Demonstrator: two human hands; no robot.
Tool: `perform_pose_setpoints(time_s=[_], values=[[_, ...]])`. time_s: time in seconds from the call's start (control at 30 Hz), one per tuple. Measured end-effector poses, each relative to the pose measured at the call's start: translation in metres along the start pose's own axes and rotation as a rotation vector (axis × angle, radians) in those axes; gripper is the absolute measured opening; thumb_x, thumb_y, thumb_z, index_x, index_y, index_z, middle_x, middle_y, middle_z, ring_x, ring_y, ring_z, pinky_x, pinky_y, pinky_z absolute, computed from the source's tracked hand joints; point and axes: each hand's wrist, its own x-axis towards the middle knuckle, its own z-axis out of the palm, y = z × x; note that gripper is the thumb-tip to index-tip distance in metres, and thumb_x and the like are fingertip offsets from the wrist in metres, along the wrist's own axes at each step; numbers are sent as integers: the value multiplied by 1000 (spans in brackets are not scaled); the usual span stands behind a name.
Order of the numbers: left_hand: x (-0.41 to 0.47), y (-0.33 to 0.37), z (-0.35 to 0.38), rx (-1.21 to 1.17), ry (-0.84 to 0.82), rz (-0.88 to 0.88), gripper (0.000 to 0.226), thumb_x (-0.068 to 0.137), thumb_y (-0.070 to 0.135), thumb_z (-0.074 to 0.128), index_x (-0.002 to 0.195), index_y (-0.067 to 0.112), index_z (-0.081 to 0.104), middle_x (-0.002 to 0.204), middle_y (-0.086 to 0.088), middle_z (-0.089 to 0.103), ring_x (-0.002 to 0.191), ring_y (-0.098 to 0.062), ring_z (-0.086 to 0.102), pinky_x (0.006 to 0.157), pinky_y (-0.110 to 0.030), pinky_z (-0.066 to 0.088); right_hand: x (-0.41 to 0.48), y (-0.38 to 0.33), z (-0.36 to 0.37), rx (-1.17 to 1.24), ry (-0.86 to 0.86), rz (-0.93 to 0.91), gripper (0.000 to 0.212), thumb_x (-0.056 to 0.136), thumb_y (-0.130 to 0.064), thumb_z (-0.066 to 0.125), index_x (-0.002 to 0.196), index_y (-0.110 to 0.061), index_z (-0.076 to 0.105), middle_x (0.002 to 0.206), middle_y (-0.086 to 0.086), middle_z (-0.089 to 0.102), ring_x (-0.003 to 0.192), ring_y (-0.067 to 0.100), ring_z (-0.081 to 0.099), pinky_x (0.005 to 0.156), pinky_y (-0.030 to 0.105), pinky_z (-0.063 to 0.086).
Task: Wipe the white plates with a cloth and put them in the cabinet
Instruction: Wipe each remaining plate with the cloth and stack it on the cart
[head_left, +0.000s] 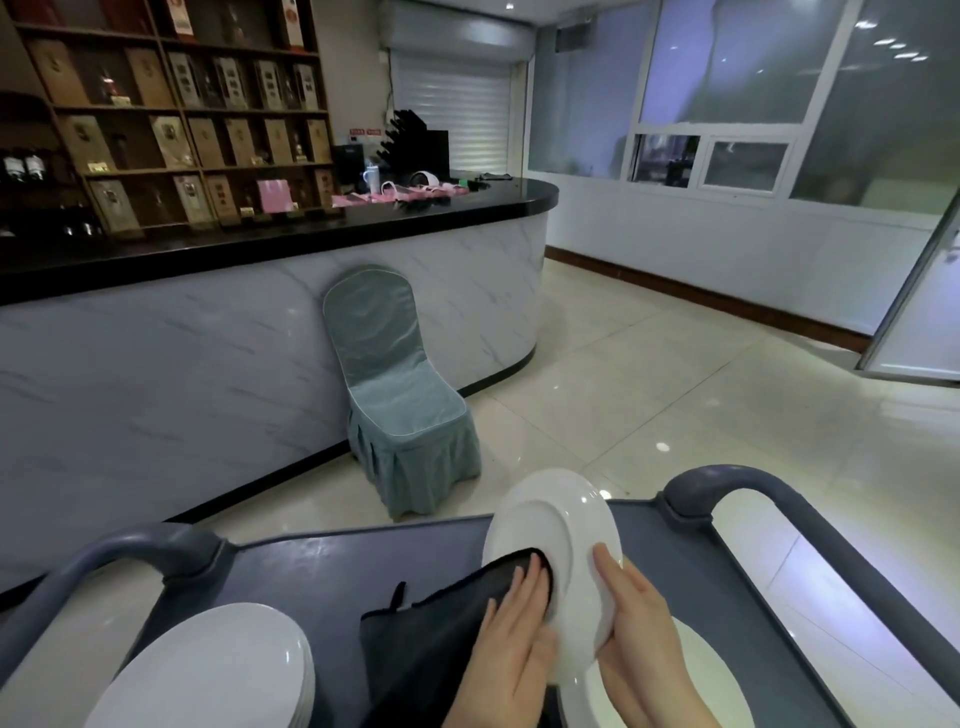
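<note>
- Grip of the right hand (639, 629): the thumb lies on the face and the fingers wrap behind the rim of the held plate (550, 514), clasping its edge at about 4 o'clock on the plate.
- That held plate is white and round. It is tilted up nearly on edge above the cart (363, 561), at 5 o'clock in the view.
- Left hand (511, 639) forms no closed grip: its fingers are straight and together, pressing a dark cloth (431, 623) flat against the plate's face on its 8 o'clock side.
- From the plate, the cloth hangs down toward 7 o'clock.
- A stack of white plates (208, 670) sits on the cart at 7 o'clock in the view, well apart from the held plate.
- A lone plate (696, 670) lies flat beneath the right hand at 5 o'clock, partly hidden.
- The cart is grey, with looped handles at either side.
- Beyond the cart at 12 o'clock, a chair (400, 395) in a blue-green cover stands with its back against a pale marble-patterned bar (156, 364) with a black top.
- Shelves (171, 109) of boxes stand at 11 o'clock.
</note>
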Motion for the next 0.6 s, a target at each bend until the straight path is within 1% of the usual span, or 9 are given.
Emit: perform_pose_setpoints(time_s=[0.07,0.17,0.27,0.33,0.37,0.43,0.47,0.53,0.6], values=[[-3,10,1,-92,20,59,57,106,24,32,144,45,-5,153,36,-8,142,15,-8,113,-12,-11,-5,6,3,32,-18,53,29,99,-22,55,113,-2,71,107,21,74,100,35,72,88,46,54],[1,7,-11,-177,115,7,54,106,24,32,148,41,2,154,33,-3,142,15,-6,115,-12,-6,-10,7,3,61,-55,58,30,99,-20,54,114,0,70,108,21,74,98,32,73,77,39,57],[1,-10,-20,-109,129,-71,55,106,33,31,153,36,2,155,30,-6,144,11,-6,117,-20,-6,-9,-1,1,-5,-39,8,27,98,-23,56,112,-5,71,106,14,76,96,28,73,78,40,55],[-4,-21,-26,-82,76,-107,53,105,38,32,153,38,10,156,30,3,145,9,0,120,-26,0,-7,-7,-2,-52,-30,-30,26,98,-23,57,111,-7,72,105,12,76,95,27,73,80,41,55],[-6,-26,-30,-90,71,-127,51,105,38,35,153,37,19,157,27,12,145,6,6,120,-25,6,-7,-9,-4,-87,-22,-47,25,98,-23,57,110,-7,72,105,12,76,98,29,72,84,44,55],[-8,-32,-40,-166,145,-183,42,102,35,44,145,33,41,150,22,35,143,0,25,114,-19,21,-7,-9,-7,-217,-6,-108,21,98,-25,58,105,-12,74,103,8,76,102,31,68,90,46,52],[-8,-31,-47,-230,200,-217,36,101,33,48,137,34,49,143,21,45,138,-1,36,109,-16,28,-7,-8,-7,-306,-15,-158,18,98,-25,59,101,-18,75,99,3,77,100,28,68,87,41,53],[-7,-22,-60,-458,278,-291,24,99,33,52,123,38,57,131,17,59,123,-2,55,97,-16,43,-11,-5,-5,-500,-80,-301,19,98,-24,58,94,-29,76,94,-9,76,93,12,67,78,26,52],[-6,-9,-73,-756,299,-342,23,99,36,50,121,36,58,119,6,69,107,-11,68,85,-28,55,-16,-2,0,-682,-197,-445,24,99,-23,57,97,-40,73,97,-24,74,91,-7,65,77,13,46]])
